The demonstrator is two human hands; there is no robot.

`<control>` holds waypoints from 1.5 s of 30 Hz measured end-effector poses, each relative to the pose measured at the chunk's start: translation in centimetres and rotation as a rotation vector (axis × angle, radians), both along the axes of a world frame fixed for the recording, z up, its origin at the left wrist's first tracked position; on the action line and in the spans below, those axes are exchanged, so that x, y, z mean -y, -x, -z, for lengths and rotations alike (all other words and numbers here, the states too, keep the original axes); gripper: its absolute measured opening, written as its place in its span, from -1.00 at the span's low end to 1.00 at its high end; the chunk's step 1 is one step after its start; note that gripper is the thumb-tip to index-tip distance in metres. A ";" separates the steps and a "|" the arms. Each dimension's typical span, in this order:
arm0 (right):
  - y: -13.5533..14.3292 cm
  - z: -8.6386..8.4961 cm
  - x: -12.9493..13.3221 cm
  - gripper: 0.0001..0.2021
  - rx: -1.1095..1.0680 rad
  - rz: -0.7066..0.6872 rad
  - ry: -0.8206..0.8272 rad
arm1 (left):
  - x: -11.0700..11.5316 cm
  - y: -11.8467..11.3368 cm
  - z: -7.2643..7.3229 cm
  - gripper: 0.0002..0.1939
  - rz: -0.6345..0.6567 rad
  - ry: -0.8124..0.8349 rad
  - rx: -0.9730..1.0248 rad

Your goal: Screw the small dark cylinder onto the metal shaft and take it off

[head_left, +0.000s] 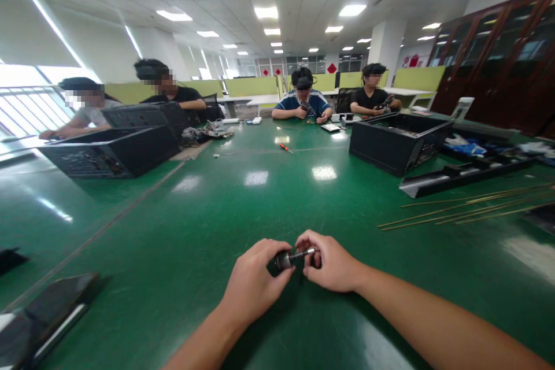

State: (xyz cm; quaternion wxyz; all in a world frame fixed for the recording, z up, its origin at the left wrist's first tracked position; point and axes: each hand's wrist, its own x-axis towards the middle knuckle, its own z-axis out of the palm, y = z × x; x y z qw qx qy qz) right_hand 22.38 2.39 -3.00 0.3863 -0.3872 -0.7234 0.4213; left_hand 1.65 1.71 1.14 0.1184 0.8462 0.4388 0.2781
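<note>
Low in the middle of the view, my left hand point(256, 277) is wrapped around the body of a dark cylindrical tool point(284, 261) with a grey collar. A thin dark shaft with a silver end point(309, 251) sticks out of the collar toward the right. The fingers of my right hand point(332, 261) are curled round that silver end. Most of the tool's body is hidden in my left palm, so its exact kind does not show. Both hands are just above the green tabletop point(182, 260).
Black computer cases point(375, 144) stand at the right and left point(117, 153). An orange screwdriver point(285, 148) lies farther back. Thin brass-coloured rods point(459, 208) and a metal rail point(433, 180) lie on the right. A dark flat object point(56, 312) is at lower left. Several people sit around the table.
</note>
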 end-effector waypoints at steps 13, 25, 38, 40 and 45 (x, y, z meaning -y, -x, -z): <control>0.1 -0.9 0.1 -0.81 0.141 0.023 -0.129 | 0.3 0.1 1.0 -0.71 0.091 0.054 0.086; 0.1 -0.8 0.2 -0.89 0.070 0.042 -0.056 | 0.2 0.5 1.2 -0.71 0.092 0.016 0.107; 0.2 -0.5 0.1 -0.91 0.092 0.035 -0.044 | 0.3 0.3 0.9 -0.73 0.067 0.043 0.088; 0.2 -0.5 0.1 -0.90 0.084 0.034 -0.036 | 0.2 0.4 0.9 -0.73 0.066 0.050 0.094; 0.2 -0.4 0.1 -0.91 0.072 0.027 -0.025 | 0.2 0.5 1.2 -0.73 0.076 0.058 0.100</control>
